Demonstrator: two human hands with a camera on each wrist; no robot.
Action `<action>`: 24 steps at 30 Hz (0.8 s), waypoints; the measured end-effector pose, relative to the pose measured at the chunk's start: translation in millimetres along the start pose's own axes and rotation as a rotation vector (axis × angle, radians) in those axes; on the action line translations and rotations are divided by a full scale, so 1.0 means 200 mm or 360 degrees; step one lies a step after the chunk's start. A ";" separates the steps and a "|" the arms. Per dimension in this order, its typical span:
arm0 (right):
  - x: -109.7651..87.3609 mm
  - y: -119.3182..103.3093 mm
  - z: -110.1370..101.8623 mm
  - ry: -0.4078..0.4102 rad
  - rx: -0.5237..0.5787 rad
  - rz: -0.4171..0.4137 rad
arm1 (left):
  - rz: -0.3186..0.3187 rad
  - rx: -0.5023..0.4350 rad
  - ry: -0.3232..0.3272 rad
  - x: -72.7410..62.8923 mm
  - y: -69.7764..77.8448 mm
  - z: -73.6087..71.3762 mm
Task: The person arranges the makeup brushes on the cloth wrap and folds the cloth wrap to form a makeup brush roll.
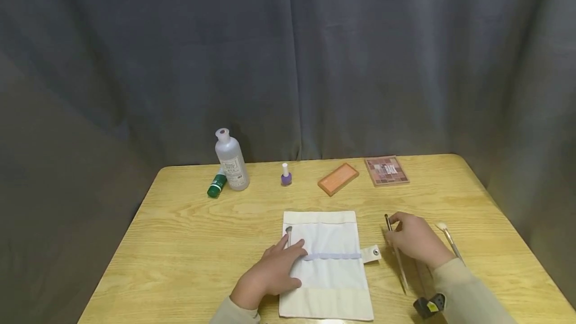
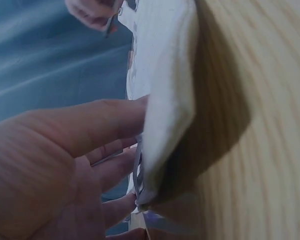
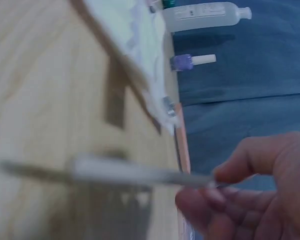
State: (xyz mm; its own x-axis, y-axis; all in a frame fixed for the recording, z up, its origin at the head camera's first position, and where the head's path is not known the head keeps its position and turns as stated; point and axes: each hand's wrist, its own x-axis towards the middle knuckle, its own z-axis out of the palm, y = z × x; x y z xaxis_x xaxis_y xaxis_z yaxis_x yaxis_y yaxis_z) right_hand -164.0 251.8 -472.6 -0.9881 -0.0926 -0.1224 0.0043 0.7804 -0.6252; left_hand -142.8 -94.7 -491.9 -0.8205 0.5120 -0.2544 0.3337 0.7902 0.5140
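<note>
A white cloth brush roll (image 1: 330, 274) lies unfolded on the table, with a snap tab at its right side. A makeup brush (image 1: 289, 231) lies along the roll's left side, its lower part hidden under my left hand (image 1: 274, 271). That hand rests on the roll's left part with its fingers spread. To the right of the roll, my right hand (image 1: 418, 239) pinches a thin makeup brush (image 1: 399, 264) near its dark upper end; in the right wrist view it is blurred between thumb and fingers. Another makeup brush (image 1: 450, 241) with a pale head lies beyond the right hand.
At the back stand a clear bottle (image 1: 231, 161) and a purple nail polish (image 1: 286, 176). Beside the bottle lies a green tube (image 1: 217, 185). An orange palette (image 1: 338, 179) and an eyeshadow palette (image 1: 387, 170) lie at the back right. Dark curtains (image 1: 288, 64) surround the table.
</note>
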 end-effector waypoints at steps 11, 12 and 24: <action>0.11 -0.10 -0.04 0.0093 0.0624 -0.0128 | 0.0002 -0.0010 0.0001 0.00 -0.01 0.01; 0.13 -0.11 -0.04 0.0103 0.0675 -0.0133 | 0.0000 -0.0011 0.0001 0.00 0.00 0.01; 0.23 -0.29 0.00 0.0087 0.0911 -0.0233 | -0.0016 -0.0030 -0.0017 0.00 0.01 -0.01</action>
State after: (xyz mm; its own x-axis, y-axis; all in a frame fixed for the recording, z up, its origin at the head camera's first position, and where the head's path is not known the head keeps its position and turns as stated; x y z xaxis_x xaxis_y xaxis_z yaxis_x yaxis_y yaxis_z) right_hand -210.3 202.0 -440.7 -0.9911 -0.1303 0.0266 -0.0653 0.3029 -0.9508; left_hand -142.9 -94.2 -490.5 -0.8186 0.5079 -0.2683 0.3166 0.7887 0.5270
